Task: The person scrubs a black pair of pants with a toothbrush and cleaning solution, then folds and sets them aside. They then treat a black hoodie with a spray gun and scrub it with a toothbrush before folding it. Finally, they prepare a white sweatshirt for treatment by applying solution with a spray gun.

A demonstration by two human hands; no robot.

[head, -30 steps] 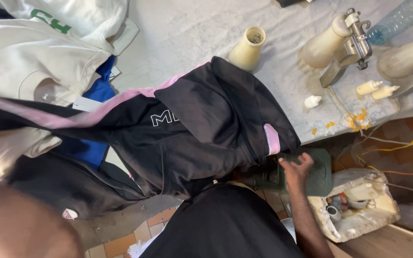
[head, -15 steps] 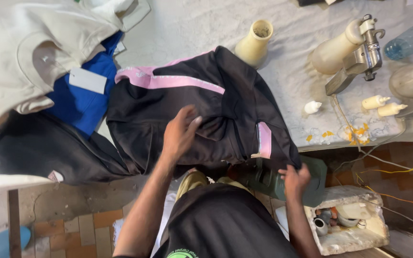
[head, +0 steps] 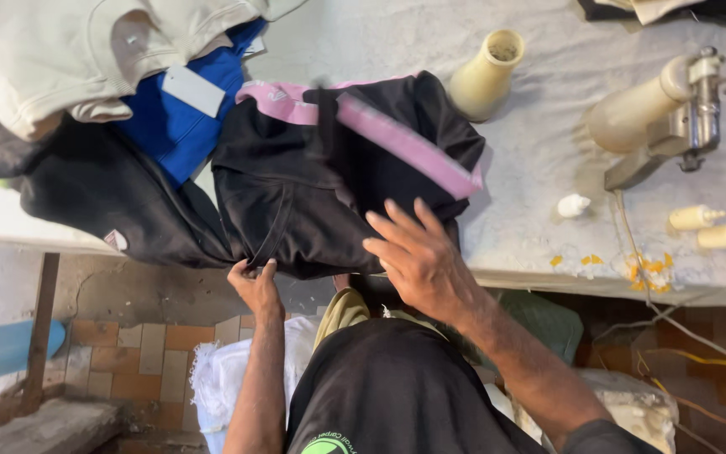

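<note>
A black garment with a pink stripe [head: 329, 185] lies folded on the grey-white table [head: 539, 193]. My left hand [head: 254, 286] pinches its near edge at the table's front, fingers closed on the cloth. Spread flat, my right hand [head: 418, 252] rests on the garment's near right part and holds nothing. The pink stripe runs diagonally across the top fold.
A blue garment [head: 178, 126], a cream garment [head: 69, 59] and another black one [head: 102, 202] are piled to the left. A cream thread cone [head: 485, 76], a cream-and-metal machine [head: 665, 109] and small bobbins [head: 699, 219] stand at right. A white sack [head: 220, 378] sits below.
The black garment has been folded into a smaller bundle, pink stripe now on top. My left hand dropped from its middle to the near edge. My right hand moved from the right corner onto it.
</note>
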